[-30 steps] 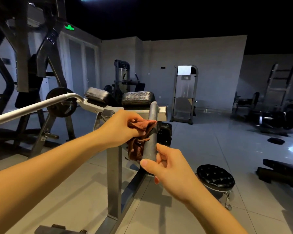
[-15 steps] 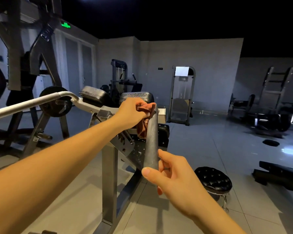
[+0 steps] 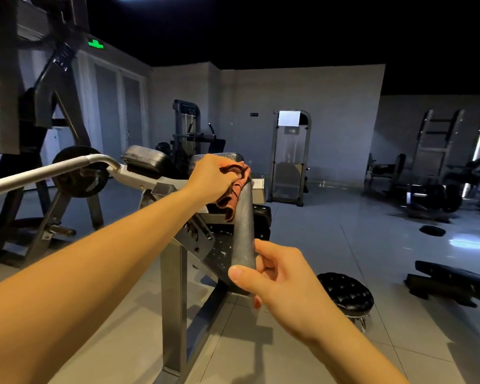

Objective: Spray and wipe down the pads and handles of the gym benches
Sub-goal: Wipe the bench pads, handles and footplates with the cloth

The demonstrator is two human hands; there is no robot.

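Head view: left grip [image 3: 211, 178] clenched round rust-red cloth [image 3: 234, 189], pressing it on top end of near-upright grey handle [image 3: 244, 231]; right grip [image 3: 277, 281] pinching lower end. Soft, limp, light cloth, best bunched in the palm. Rigid, fixed, textured handle, likely not slippery.
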